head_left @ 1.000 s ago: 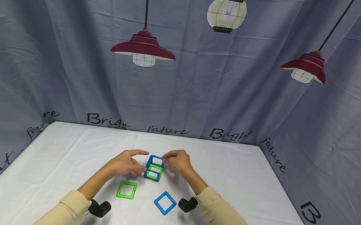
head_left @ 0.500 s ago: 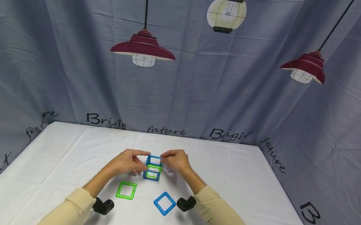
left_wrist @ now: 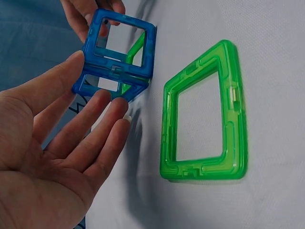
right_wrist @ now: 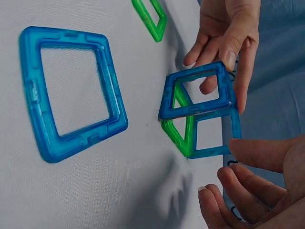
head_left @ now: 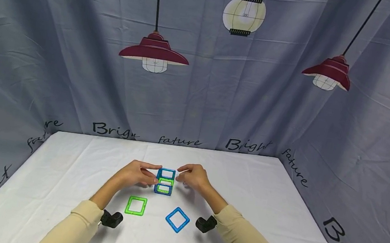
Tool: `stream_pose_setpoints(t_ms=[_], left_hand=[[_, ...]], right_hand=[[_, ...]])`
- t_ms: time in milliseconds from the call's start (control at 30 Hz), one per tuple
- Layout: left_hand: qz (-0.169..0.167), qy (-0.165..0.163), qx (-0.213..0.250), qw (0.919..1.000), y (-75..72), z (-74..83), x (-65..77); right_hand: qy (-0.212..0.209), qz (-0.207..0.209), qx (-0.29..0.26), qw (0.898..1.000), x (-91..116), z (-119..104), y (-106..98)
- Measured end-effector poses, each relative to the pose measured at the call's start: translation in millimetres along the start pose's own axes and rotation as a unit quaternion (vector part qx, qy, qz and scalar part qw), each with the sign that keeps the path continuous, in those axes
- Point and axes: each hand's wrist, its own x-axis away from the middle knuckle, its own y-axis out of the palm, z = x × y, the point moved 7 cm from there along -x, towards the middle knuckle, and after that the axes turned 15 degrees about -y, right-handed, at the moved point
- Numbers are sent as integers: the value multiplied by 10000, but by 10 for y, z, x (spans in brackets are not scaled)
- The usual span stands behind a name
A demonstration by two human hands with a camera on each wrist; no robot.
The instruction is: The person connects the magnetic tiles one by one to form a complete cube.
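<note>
In the head view, we see a box-like structure (head_left: 165,184) of joined blue and green square frames on the white desk (head_left: 246,177). The left hand (head_left: 136,173) holds its left side between thumb and index finger; the right hand (head_left: 195,177) is just beside it, fingers loosely bent, gripping nothing. Nearer to us lie a loose green square (head_left: 135,213) and a loose blue square (head_left: 183,226), each near a black wrist device (head_left: 112,219). Behind the desk hangs a grey curtain (head_left: 197,105) with printed lamps.

In the left wrist view, the structure partly covers the right hand; the loose green square lies well apart from it.

In the right wrist view, the right thumb overlaps the structure's edge, so we cannot tell contact there.
</note>
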Motion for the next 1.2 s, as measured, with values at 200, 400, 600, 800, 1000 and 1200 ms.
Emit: stream_pose_setpoints(t_ms=[200,400,600,800,1000,1200], left_hand=[[-74,-80,90,9999,-7,0,-8],[-140,-75,135,9998,-11,5,-9],[-122,-74,133,9998,-17,-1,-37],[-166,-23,136,9998,-14,-21,-51],[-265,99,177,9994,-16,-11,-50],[-280,117,203,9993,-22,-30,-52]], right_hand=[[-143,-51,118,9998,75,-29,-75],[-484,-209,14,9986,209,-144,-87],[-892,-602,-188,9940,397,-281,38],[-1294,-1114,-169,9852,534,-441,302],[-1461,-1364,60,9798,592,-507,562],[-1616,-1488,289,9752,637,-516,780]])
